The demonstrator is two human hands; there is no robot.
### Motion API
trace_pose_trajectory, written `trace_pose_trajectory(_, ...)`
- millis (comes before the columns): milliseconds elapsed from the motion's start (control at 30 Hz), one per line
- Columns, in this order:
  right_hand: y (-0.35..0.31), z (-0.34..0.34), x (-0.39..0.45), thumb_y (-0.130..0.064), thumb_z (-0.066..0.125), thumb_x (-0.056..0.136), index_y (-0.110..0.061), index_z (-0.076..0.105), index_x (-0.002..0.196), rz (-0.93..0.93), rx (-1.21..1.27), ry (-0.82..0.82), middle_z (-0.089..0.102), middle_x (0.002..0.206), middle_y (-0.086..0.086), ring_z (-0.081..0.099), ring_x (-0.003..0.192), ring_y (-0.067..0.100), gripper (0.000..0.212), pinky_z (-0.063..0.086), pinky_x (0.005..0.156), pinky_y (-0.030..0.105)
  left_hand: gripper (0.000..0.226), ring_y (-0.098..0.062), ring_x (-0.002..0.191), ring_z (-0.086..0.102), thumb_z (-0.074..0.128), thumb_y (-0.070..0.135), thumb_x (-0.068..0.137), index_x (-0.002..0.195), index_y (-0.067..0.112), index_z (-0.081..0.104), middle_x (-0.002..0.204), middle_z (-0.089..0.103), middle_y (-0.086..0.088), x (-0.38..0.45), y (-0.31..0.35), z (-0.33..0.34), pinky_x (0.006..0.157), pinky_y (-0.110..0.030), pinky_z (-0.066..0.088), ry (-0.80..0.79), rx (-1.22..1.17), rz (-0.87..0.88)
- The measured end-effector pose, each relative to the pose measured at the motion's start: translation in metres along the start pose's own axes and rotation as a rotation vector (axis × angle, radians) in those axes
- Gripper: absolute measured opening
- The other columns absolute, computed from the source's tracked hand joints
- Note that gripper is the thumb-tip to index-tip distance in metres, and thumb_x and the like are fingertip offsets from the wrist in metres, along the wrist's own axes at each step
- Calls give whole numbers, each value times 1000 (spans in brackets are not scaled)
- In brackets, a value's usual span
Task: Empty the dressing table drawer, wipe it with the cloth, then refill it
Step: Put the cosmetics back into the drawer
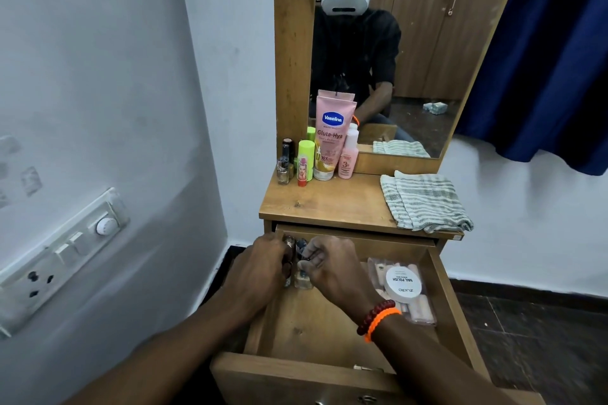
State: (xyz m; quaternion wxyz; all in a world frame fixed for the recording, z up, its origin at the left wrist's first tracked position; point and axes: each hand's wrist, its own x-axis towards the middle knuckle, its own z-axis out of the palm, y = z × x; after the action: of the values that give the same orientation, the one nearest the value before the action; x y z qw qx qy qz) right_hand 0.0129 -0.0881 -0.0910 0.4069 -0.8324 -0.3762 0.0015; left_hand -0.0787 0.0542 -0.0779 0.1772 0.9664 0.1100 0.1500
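Fingers (307, 258) of my right hand (332, 270) pinch a small nail polish bottle (301, 248) at the open drawer (329, 329)'s back left; my left hand (263, 268) curls round another. The striped cloth (424, 200) lies on the table (329, 200).

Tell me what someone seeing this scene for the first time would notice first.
Probably the two bare hands, left hand and right hand, meeting over small glass bottles at the back left of the open wooden drawer. Next, the tall pink Vaseline lotion tube standing on the dressing table top before the mirror. A grey-and-white striped cloth lies folded at the top's right edge.
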Motion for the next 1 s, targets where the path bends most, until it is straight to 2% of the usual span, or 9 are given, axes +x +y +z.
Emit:
trace_pose_trajectory(167, 0, -4, 0, -18, 81, 84, -17, 72, 86, 4, -13, -11, 69, 76, -5, 65, 69, 8, 9, 59, 63, 30, 8, -11, 72, 55, 67, 12, 88, 92, 17, 71, 90, 53, 6, 4, -2, -1, 52, -15, 31, -14, -4, -15)
trace_pose_trajectory(300, -7, -16, 5, -34, 83, 83, -17, 72, 85, -33, -23, 11, 69, 72, -4, 66, 67, 9, 20, 56, 59, 26, 3, -7, 75, 56, 69, 23, 91, 92, 23, 72, 87, 56, 8, 3, 1, -13, 56, -15, 34, 48, -65, 4)
trace_pose_trajectory(400, -13, -28, 22, -31, 76, 90, -18, 73, 89, -59, 57, 64, 67, 71, -8, 63, 62, 2, 14, 51, 52, 18, 6, -5, 73, 57, 67, 28, 92, 90, 27, 73, 85, 62, 9, 16, 2, -25, 58, -15, 34, 142, -66, 19)
trace_pose_trajectory(500, -17, -37, 55, -25, 68, 94, -14, 69, 124, -116, -41, 196, 64, 94, -2, 57, 77, 6, 32, 54, 66, 25, 15, -10, 82, 59, 66, 28, 93, 106, 21, 71, 98, 64, 3, 43, 2, -38, 62, -19, 37, 244, -55, 0)
trace_pose_trajectory(633, -32, -40, 101, -15, 55, 97, -15, 38, 155, -133, -296, 183, 46, 125, 11, 51, 103, 21, 60, 56, 75, 32, 50, -25, 109, 62, 62, 31, 97, 144, 19, 49, 133, 52, -9, 83, 4, -51, 73, -27, 39, 265, 63, -109)
trace_pose_trajectory(733, -39, -37, 120, -14, 51, 99, -17, 38, 153, -150, -450, 145, 43, 123, 15, 54, 104, 31, 56, 58, 72, 37, 57, -30, 114, 60, 59, 29, 99, 152, 24, 40, 139, 46, -12, 105, 1, -47, 71, -32, 41, 258, 163, -161)
trace_pose_trajectory(833, -38, -33, 125, -18, 51, 103, -13, 51, 144, -161, -502, 116, 44, 123, 14, 57, 104, 31, 42, 58, 74, 37, 52, -33, 119, 58, 58, 28, 99, 150, 23, 46, 145, 45, -12, 114, -6, -39, 77, -38, 53, 239, 163, -157)
trace_pose_trajectory(933, -37, -31, 123, -19, 57, 102, -9, 61, 134, -160, -410, 182, 52, 125, 13, 57, 107, 25, 34, 57, 81, 34, 39, -31, 117, 63, 63, 26, 98, 135, 19, 60, 145, 53, -9, 116, -11, -36, 81, -37, 55, 304, 115, -111)
trace_pose_trajectory(1000, -38, -30, 126, -19, 60, 101, -6, 68, 121, -161, -361, 265, 61, 117, 12, 60, 103, 23, 25, 57, 81, 33, 25, -25, 105, 67, 64, 23, 97, 121, 16, 67, 130, 64, -7, 119, -12, -37, 74, -31, 52, 363, 86, -65)
